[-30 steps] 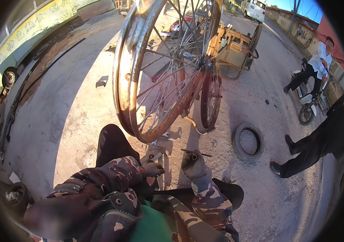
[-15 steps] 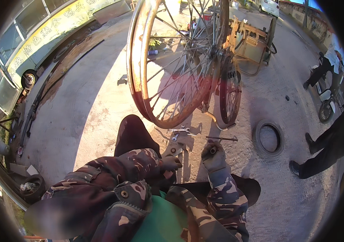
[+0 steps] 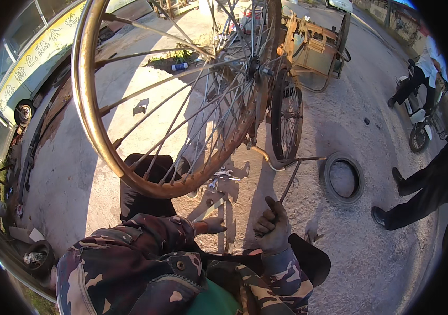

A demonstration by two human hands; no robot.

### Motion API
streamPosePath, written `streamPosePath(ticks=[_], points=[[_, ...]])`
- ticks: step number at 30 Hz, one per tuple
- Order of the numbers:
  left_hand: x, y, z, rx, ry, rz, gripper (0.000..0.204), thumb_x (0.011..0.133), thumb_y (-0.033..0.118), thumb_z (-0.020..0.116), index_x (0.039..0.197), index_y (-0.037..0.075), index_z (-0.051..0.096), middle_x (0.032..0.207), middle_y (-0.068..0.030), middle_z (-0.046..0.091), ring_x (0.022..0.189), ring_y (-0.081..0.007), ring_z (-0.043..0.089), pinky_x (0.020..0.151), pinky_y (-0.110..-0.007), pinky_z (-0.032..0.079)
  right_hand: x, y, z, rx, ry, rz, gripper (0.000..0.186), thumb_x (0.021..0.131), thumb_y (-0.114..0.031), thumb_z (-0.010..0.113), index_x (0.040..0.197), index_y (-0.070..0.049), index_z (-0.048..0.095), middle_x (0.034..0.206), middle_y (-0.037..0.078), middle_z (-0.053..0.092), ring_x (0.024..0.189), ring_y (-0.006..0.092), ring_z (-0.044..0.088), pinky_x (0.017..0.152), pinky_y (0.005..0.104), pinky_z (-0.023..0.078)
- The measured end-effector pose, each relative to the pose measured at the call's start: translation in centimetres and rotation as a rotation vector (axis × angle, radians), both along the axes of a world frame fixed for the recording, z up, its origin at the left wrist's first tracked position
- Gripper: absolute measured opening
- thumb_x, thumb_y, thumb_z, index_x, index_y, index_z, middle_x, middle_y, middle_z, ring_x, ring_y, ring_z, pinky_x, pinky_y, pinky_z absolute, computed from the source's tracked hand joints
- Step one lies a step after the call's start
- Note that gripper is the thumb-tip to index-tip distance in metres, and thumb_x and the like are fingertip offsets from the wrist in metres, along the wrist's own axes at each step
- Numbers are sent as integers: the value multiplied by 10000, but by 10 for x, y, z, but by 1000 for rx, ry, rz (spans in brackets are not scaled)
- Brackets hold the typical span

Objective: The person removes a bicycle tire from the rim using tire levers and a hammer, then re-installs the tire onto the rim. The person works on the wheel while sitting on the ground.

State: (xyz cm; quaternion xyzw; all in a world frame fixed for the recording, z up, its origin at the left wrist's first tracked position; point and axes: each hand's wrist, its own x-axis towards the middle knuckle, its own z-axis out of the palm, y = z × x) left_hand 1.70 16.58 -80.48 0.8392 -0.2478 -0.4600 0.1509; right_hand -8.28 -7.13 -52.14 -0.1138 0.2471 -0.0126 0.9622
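My right hand [image 3: 272, 227] is closed around the lower end of a T-shaped metal rod tool [image 3: 290, 181]. The tool slants up from my fist, and its crosspiece lies level near the tire. My left hand [image 3: 211, 226] is low over the ground by a flat metal strip [image 3: 209, 209], its fingers loosely stretched with nothing visible in them. In front of me a large rusty spoked wheel [image 3: 153, 186] stands upright, its rim without a tire. Beyond the strip lie some wrenches [image 3: 221, 173]. The wheel's hub [image 3: 255, 67] shows at its right.
A loose black tire [image 3: 357, 181] lies flat to the right. Behind the big wheel are a second spoked wheel [image 3: 287, 118], a curved handlebar [image 3: 266, 157] and a cart frame [image 3: 313, 50]. A person in black trousers [image 3: 418, 184] stands at right; another is by a motorbike [image 3: 420, 126].
My right hand has turned, and the tool has swung from lying level to pointing up and away. The big wheel appears further left and larger; the view has shifted.
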Motion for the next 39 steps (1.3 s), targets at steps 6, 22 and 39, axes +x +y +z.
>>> streamPosePath(ticks=[6, 22, 39], points=[[31, 17, -46, 320, -103, 220, 611, 868, 474, 767, 1272, 23, 689, 1235, -283, 708, 1203, -425, 671, 1020, -502, 523, -15, 0, -2, 192, 81, -7, 346, 1101, -301, 542, 1364, -92, 624, 666, -97, 305, 502, 19, 282, 476, 202, 271], [31, 12, -81, 237, -346, 341, 488, 832, 396, 801, 1167, 55, 698, 1199, -241, 705, 1091, -412, 715, 890, -513, 584, -25, 32, 6, 48, 280, 44, 379, 1103, -338, 563, 1383, -83, 583, 714, -77, 326, 521, 39, 265, 488, 230, 239], [36, -24, -80, 362, -177, 338, 447, 892, 343, 753, 1238, 61, 735, 1245, -237, 730, 1164, -408, 709, 974, -475, 573, -49, 11, -36, -93, 316, -34, 432, 1097, -348, 547, 1412, -53, 551, 757, -64, 374, 578, 52, 301, 535, 221, 293]])
